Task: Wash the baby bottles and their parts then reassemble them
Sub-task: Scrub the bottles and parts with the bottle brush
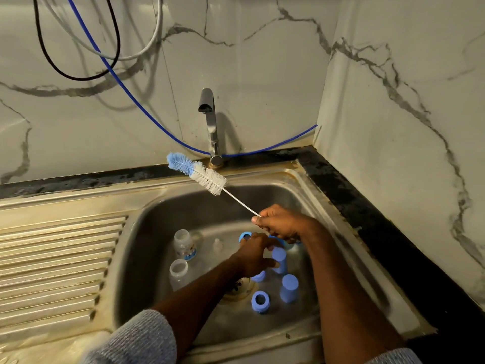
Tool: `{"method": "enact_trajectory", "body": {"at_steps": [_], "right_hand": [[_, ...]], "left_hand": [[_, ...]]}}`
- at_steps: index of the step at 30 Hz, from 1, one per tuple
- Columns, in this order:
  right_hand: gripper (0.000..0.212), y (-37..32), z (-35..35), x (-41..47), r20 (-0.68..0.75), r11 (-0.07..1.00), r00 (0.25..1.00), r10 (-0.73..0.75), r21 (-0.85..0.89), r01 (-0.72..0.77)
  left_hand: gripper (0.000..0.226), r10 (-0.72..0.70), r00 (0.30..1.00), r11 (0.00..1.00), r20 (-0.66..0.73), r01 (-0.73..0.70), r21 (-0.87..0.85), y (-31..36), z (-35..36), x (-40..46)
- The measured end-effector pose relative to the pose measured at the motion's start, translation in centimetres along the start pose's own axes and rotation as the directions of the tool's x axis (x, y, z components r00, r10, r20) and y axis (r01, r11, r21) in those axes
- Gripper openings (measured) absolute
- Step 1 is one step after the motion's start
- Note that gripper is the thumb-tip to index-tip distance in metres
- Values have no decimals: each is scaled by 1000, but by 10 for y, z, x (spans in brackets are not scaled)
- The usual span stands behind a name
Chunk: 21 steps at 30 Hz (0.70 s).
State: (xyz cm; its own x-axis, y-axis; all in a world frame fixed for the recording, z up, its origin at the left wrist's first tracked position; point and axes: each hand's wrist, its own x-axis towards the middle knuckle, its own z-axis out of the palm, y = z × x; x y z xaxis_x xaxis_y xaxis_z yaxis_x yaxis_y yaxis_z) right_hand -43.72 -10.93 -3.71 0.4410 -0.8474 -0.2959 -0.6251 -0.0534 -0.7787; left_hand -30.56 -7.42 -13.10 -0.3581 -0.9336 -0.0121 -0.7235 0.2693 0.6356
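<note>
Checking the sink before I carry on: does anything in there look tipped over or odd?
One blue cap lies on its side beside the drain, while another cap stands upright. The two clear bottles stand open-mouthed. The tap shows no running water.
</note>
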Motion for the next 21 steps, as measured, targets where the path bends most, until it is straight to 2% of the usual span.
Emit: {"method": "enact_trajectory", "body": {"at_steps": [3, 6, 8, 10, 13, 14, 17, 19, 21], "right_hand": [[44, -1, 3, 1, -2, 999, 1000, -7, 49, 7], [47, -3, 4, 2, -5, 993, 1000, 7, 116, -7], [47, -5, 5, 1, -8, 995, 1000, 5, 104, -5], [45, -7, 6, 2, 11, 995, 1000, -11, 97, 10], [39, -8, 11, 5, 17, 998, 999, -44, 45, 43], [35, -9, 15, 6, 14, 998, 997, -70, 6, 70], [28, -7, 24, 11, 27, 986, 989, -143, -79, 145], [26, -5, 28, 13, 40, 981, 986, -163, -101, 167], [24, -1, 28, 16, 23, 973, 981, -190, -127, 192]], "left_hand": [[36, -104, 979, 963, -175, 55, -264, 7, -21, -3], [28, -265, 928, 877, -261, 120, -465, 1, -54, -13], [27, -403, 872, 788, -278, 177, -589, -8, -77, -29], [6, -514, 796, 694, -319, 167, -700, -21, -99, -49], [13, -677, 647, 481, -351, 28, -876, -47, -131, -79], [17, -711, 617, 401, -338, -38, -915, -56, -143, -90], [27, -733, 585, 216, -348, -285, -934, -76, -171, -112], [30, -744, 548, 167, -384, -403, -900, -78, -185, -116], [28, -756, 513, 156, -407, -463, -873, -77, -192, -116]]}}
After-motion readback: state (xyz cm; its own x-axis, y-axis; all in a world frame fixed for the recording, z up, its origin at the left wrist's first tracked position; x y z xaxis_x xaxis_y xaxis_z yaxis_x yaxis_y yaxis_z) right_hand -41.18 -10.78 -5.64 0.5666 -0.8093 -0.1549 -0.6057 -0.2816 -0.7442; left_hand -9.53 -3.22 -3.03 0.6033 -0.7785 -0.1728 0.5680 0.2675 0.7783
